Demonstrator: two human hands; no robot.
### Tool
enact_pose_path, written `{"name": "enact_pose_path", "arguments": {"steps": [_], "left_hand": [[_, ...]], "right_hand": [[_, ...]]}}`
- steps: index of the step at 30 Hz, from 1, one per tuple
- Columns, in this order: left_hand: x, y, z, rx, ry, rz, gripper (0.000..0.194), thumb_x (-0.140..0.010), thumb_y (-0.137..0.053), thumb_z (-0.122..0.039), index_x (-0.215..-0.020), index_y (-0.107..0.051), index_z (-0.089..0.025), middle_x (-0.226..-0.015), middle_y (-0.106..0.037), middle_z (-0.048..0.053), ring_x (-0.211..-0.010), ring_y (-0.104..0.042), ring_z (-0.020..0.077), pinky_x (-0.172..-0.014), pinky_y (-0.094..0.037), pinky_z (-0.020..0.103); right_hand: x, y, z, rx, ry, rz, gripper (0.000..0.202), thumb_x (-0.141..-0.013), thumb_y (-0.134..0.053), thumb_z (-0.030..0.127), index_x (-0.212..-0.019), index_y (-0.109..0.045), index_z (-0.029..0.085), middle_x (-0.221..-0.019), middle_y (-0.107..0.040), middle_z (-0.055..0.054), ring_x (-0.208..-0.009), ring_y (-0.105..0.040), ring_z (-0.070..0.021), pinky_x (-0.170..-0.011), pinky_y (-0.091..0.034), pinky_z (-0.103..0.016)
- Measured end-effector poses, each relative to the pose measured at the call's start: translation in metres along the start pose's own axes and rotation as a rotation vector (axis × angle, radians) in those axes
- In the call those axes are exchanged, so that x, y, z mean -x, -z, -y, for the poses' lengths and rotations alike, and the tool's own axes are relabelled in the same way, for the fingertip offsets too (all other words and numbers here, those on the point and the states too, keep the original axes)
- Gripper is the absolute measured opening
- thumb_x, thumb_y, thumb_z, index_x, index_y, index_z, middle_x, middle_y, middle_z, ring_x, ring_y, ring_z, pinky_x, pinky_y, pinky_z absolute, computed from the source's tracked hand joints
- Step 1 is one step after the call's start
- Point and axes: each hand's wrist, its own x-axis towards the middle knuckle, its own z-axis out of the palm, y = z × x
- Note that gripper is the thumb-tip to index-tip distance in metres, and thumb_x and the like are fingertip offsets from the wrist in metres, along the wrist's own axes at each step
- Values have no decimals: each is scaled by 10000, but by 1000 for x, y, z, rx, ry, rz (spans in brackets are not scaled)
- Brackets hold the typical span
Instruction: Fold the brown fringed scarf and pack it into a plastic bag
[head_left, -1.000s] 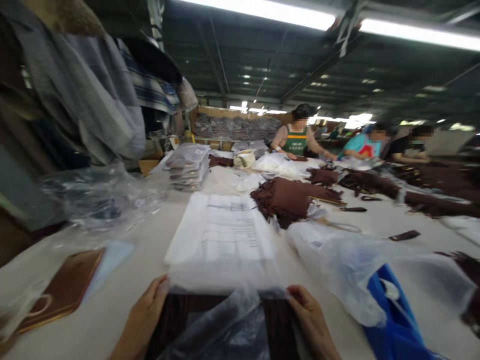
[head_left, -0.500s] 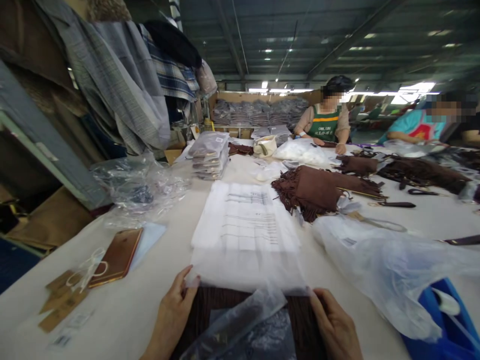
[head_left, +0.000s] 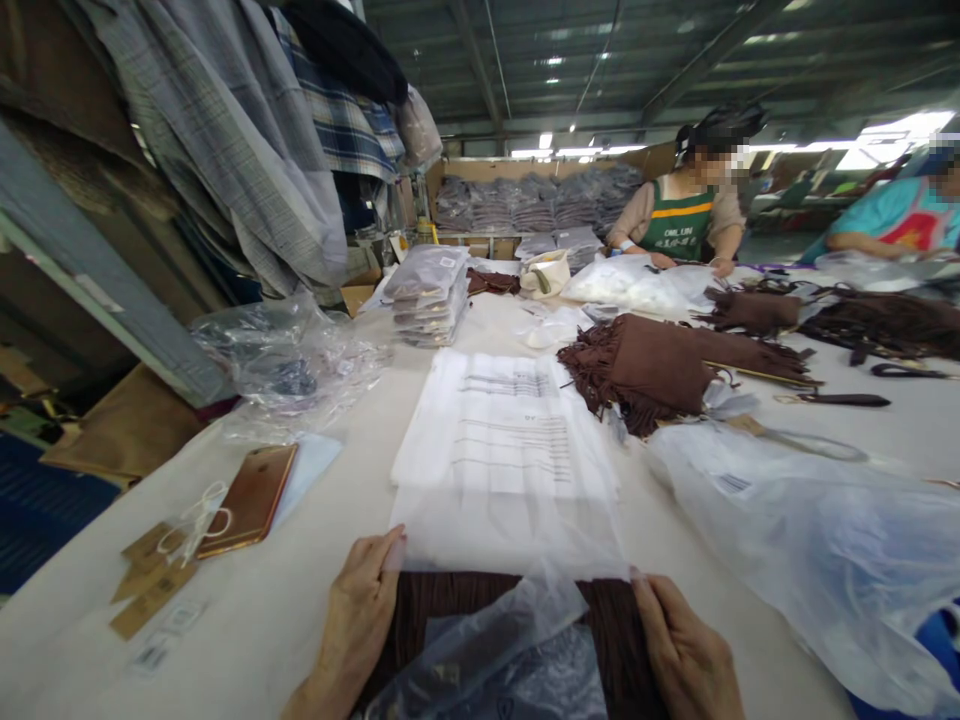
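At the bottom centre of the frame the left hand (head_left: 358, 625) lies on the left edge of a dark brown fringed piece (head_left: 465, 600), fingers fairly straight and only loosely curled, thumb tip pressed to the lower left corner of a clear plastic bag (head_left: 510, 470) printed with lines of text. The right hand (head_left: 686, 655) sits at the piece's right edge, fingers bent over it, with a fingertip at the bag's lower right corner; whether either hand truly pinches the film or merely presses on it is hard to tell from this angle. The bag lies flat on the white table (head_left: 315, 560), running from the hands toward the middle of the frame, its near edge overlapping the brown piece. A crumpled clear wrapper (head_left: 487, 650) lies over the piece between the hands. At lower left rests a copper-coloured phone (head_left: 251, 498) beside brown paper tags (head_left: 146, 585). Right of centre is a brown fringed bag (head_left: 645, 370); at upper right a person in a green apron (head_left: 686, 225) works at the table's far end.
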Motion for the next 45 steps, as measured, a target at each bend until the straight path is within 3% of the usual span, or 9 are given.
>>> {"name": "enact_pose_path", "arguments": {"steps": [6, 11, 21, 32, 39, 42, 45], "left_hand": [[2, -2, 0, -105, -158, -11, 356, -900, -323, -333, -873, -657, -215, -786, -675, 24, -764, -646, 172, -734, -556, 281], [2, -4, 2, -229, -265, -14, 394, -937, -262, -316, -885, -635, -199, -753, -654, 27, -716, -624, 172, -682, -539, 268], [5, -7, 1, -263, -256, -2, 406, -945, -238, -312, -871, -620, -194, -693, -628, 33, -670, -608, 170, -631, -525, 272], [1, -4, -8, -355, -299, 16, 498, -958, -164, -317, -841, -625, -168, -605, -585, 33, -566, -593, 157, -551, -508, 258], [1, -4, -6, -392, -360, 31, 471, -938, -164, -219, -834, -618, -155, -604, -590, 53, -580, -597, 173, -535, -490, 260], [3, 1, -9, -259, -270, 45, 487, -946, -186, -324, -757, -616, -194, -617, -607, 38, -607, -613, 169, -581, -515, 261], [7, 11, -9, -58, -131, 106, 457, -930, -255, -430, -857, -655, -223, -797, -688, 30, -751, -659, 164, -720, -546, 259]], "right_hand": [[0, 3, 4, 49, 74, 18, 424, -838, -308, 609, -673, -509, 274, -550, -582, 15, -510, -578, -147, -496, -421, -209], [-6, 1, 9, 204, 182, -51, 427, -855, -252, 571, -650, -492, 284, -459, -532, 22, -436, -577, -190, -437, -333, -277], [-10, -10, 9, 523, 377, -257, 476, -935, -164, 458, -651, -479, 244, -424, -555, 2, -348, -534, -174, -417, -212, -274], [-20, -14, 22, 691, 466, -350, 494, -954, -189, 372, -601, -500, 219, -376, -522, -9, -311, -495, -153, -417, -129, -256], [-17, -13, 28, 625, 637, -504, 495, -971, -205, 330, -588, -494, 210, -382, -479, 32, -287, -464, -119, -369, -212, -268], [-12, -9, 21, 434, 674, -417, 464, -971, -225, 318, -638, -529, 208, -449, -508, 40, -350, -517, -103, -396, -311, -240], [-4, -4, -1, 277, 609, -292, 366, -952, -295, 377, -806, -589, 216, -637, -663, 10, -523, -637, -121, -487, -433, -209]]}}
